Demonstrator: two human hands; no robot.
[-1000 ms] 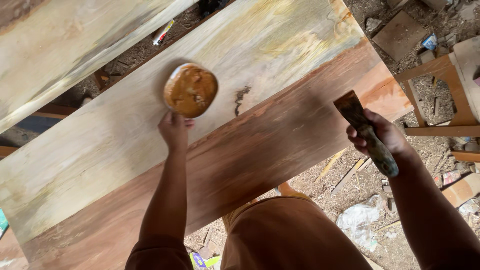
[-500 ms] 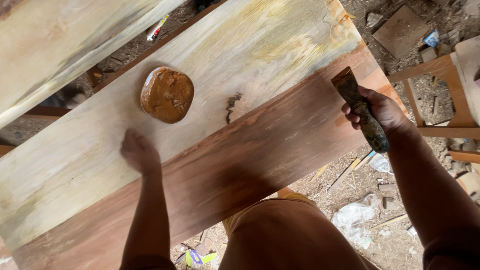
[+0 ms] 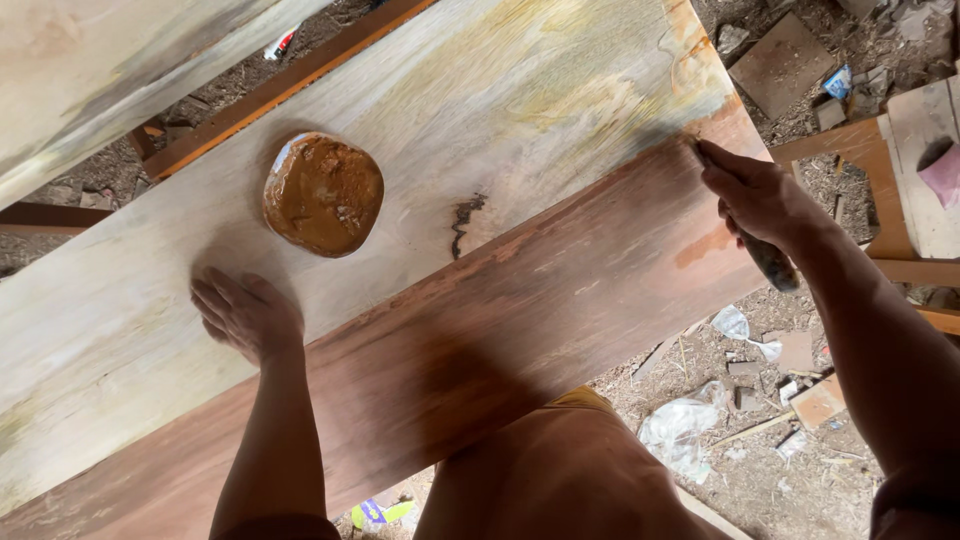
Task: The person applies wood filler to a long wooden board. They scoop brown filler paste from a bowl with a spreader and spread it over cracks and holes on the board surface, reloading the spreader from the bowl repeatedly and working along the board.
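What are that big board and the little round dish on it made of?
The board looks like solid wood: grain streaks and a dark knot crack show, pale where bare, reddish-brown where stained. The dish is too smeared with brown paste to tell, perhaps plastic or metal.

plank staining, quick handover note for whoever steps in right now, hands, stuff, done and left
Left hand: flat on the pale part of the plank, holding nothing.
Right hand: fingers shut on the brush, bristles at the plank's far right end.
Bowl of brown stain: sits on the pale part, beyond the left hand.
Done: the near strip of the plank is stained reddish brown.
Left: the wide pale area is unstained.
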